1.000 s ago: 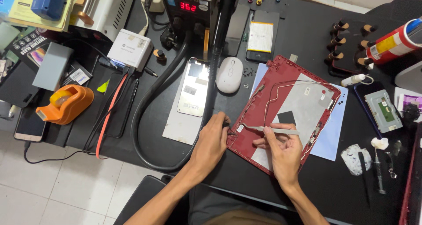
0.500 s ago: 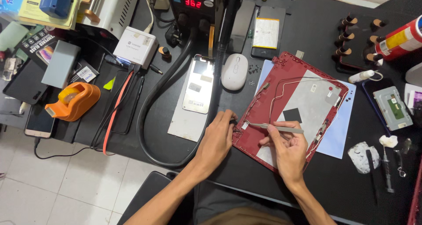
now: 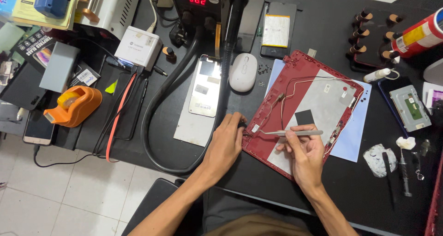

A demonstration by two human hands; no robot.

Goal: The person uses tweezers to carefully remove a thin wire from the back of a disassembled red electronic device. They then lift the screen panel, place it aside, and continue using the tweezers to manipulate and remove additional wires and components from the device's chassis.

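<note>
Red plastic laptop lid shell [image 3: 300, 70], grey foil liner inside, lies at 3 o'clock of the white oval mouse [image 3: 243, 72]. Left hand [image 3: 226, 146] pinches its left edge. Right hand [image 3: 307, 155] grips slim steel tweezers [image 3: 293, 132], tips toward 9 o'clock. Shell looks light, stiff, thin; best held by the rim, clear of the fragile white antenna wires [image 3: 295, 86].

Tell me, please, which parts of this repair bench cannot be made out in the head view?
- Tweezers: tips too fine to show whether they grip anything.
- Left hand: fingertips curl over the red laptop lid edge, hiding what they touch.
- Spray can: cut off by the right edge.
- Small screws by the white mouse: too small to count.
</note>
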